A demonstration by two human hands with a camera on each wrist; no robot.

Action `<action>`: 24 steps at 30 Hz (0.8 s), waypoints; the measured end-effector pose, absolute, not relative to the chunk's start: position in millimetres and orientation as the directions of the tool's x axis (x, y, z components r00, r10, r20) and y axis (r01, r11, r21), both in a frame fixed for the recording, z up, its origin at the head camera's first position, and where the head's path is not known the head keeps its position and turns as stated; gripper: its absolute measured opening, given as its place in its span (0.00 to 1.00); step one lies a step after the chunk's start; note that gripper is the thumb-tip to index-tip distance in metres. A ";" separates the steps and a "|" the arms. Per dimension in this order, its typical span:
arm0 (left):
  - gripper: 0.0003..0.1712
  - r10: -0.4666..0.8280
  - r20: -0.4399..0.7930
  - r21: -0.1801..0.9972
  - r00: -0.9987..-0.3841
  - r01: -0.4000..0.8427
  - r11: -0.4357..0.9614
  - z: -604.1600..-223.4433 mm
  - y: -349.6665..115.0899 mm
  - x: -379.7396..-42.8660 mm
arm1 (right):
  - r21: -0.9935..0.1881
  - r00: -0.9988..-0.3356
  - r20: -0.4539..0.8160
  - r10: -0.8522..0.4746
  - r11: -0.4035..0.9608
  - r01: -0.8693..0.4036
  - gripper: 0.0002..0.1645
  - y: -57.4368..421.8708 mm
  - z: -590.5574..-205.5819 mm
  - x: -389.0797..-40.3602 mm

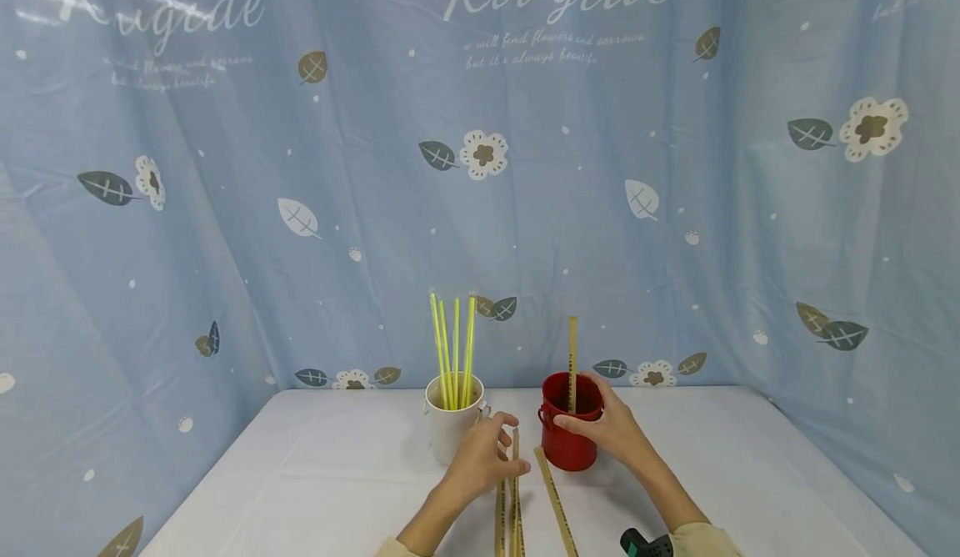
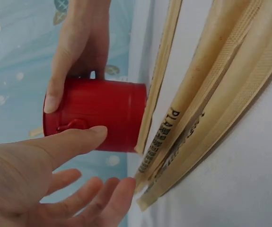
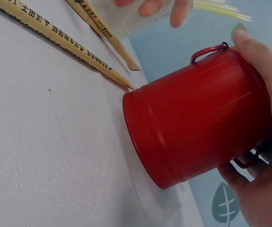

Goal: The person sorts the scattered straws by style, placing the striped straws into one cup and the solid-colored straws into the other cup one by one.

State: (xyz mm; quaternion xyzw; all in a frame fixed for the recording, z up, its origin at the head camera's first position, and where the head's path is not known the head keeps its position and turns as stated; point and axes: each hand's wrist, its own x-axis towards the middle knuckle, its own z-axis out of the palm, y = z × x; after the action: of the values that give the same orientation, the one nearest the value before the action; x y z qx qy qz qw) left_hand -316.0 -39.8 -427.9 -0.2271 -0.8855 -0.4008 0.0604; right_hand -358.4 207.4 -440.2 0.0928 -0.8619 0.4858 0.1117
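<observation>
My right hand point(image 1: 613, 428) grips a small red metal bucket point(image 1: 567, 450) by its rim, thumb on the near side and fingers around the far right. One brown paper-wrapped straw point(image 1: 572, 353) stands upright inside the bucket. My left hand point(image 1: 480, 459) hovers over several wrapped straws point(image 2: 192, 94) on the table, its fingers loosely bent and apart, holding nothing. In the right wrist view, the red bucket point(image 3: 197, 118) fills the middle, with the right hand point(image 3: 263, 189) around its upper end. A single wrapped straw point(image 1: 557, 503) lies just in front of the bucket.
Left of the red bucket stands a white bucket point(image 1: 444, 436), partly behind my left hand, with several yellow straws point(image 1: 468, 348) upright in it. A white cloth point(image 1: 315, 474) covers the table. A blue patterned curtain point(image 1: 570, 207) hangs behind and along both sides.
</observation>
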 end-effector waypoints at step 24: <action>0.38 0.376 0.124 0.641 -0.918 0.363 0.677 -438.6 -27.5 -309.9 | -0.809 -0.954 0.295 -0.055 0.516 -0.280 0.57 207.6 -439.2 -357.0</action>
State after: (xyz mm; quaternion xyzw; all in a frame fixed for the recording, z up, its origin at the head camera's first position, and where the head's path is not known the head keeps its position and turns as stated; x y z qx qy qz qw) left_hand -309.9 -27.5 -438.6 -0.2018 -0.9155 -0.3479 -0.0089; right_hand -357.0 207.6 -439.2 0.0970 -0.8628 0.4821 0.1167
